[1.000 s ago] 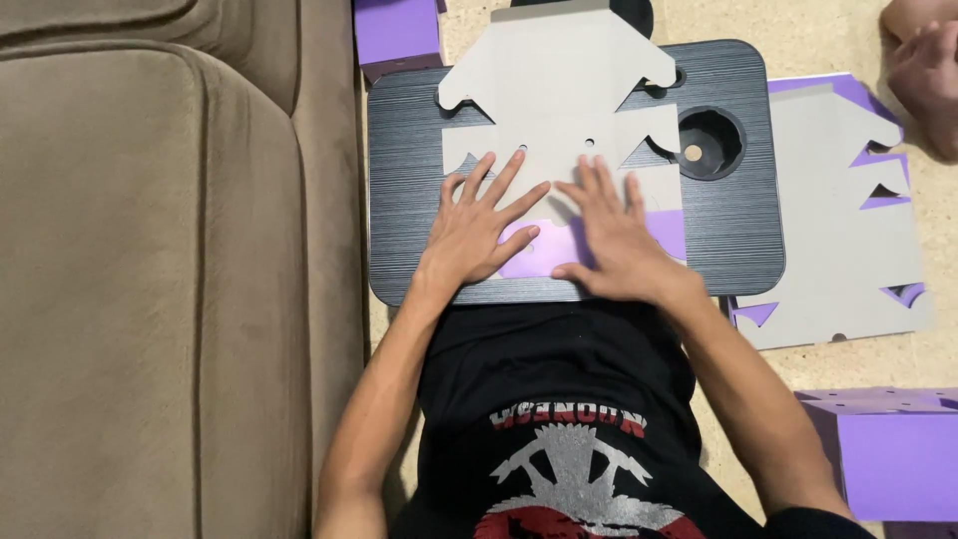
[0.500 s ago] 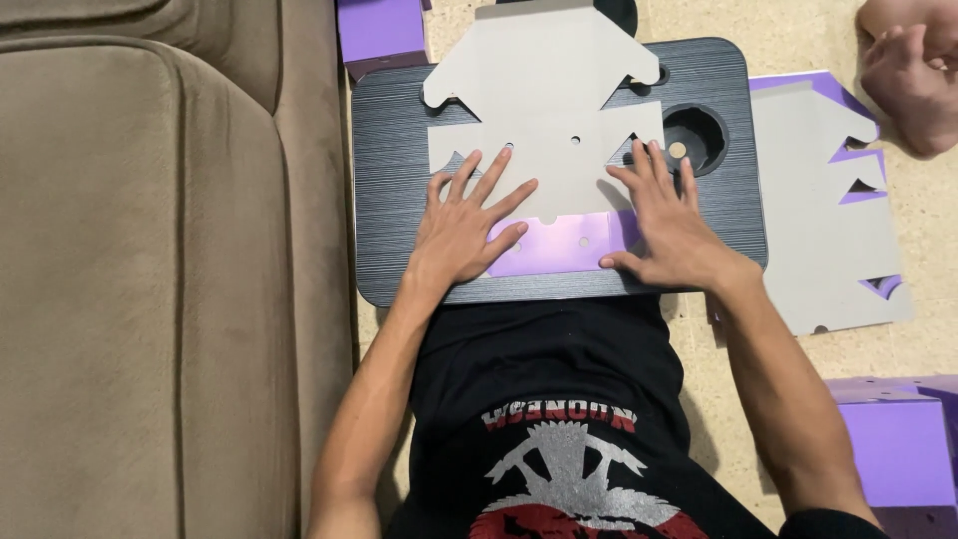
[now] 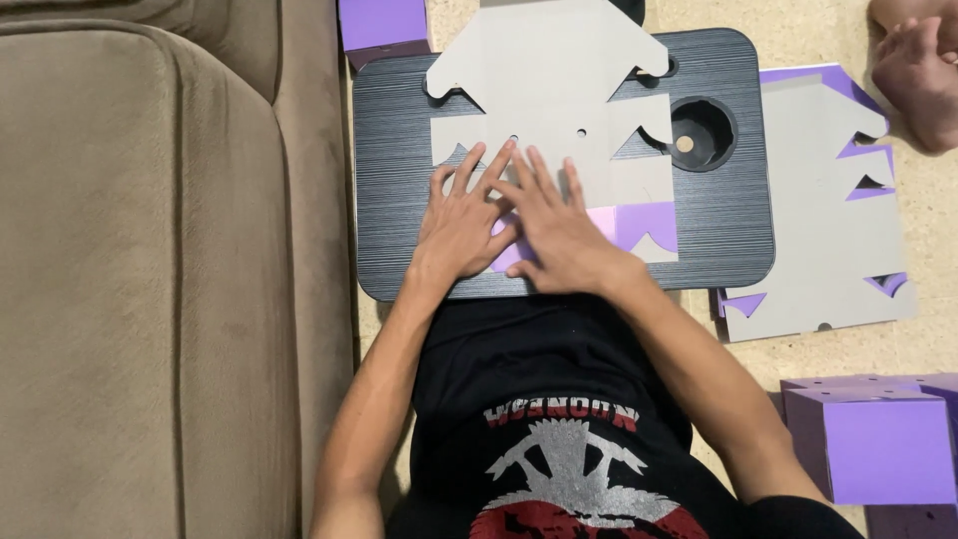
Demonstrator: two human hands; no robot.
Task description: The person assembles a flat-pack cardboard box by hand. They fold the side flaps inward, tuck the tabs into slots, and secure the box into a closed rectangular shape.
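Since the earlier frame the right hand [image 3: 564,240] has slid in from 3 o'clock to meet the left hand [image 3: 461,222]; both lie flat, fingers spread, clamped on nothing, pressing the grey die-cut cardboard blank [image 3: 554,130] onto the dark lap worktop [image 3: 399,150], likely to crease its purple flap [image 3: 639,222]. Another blank [image 3: 828,230] lies at 3 o'clock, a folded purple box [image 3: 878,444] at 5.

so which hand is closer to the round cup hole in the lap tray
Right. The right hand lies flat on the grey cardboard cutout, on the side toward the cup hole but short of it. The left hand presses the cutout farther away, toward the sofa.
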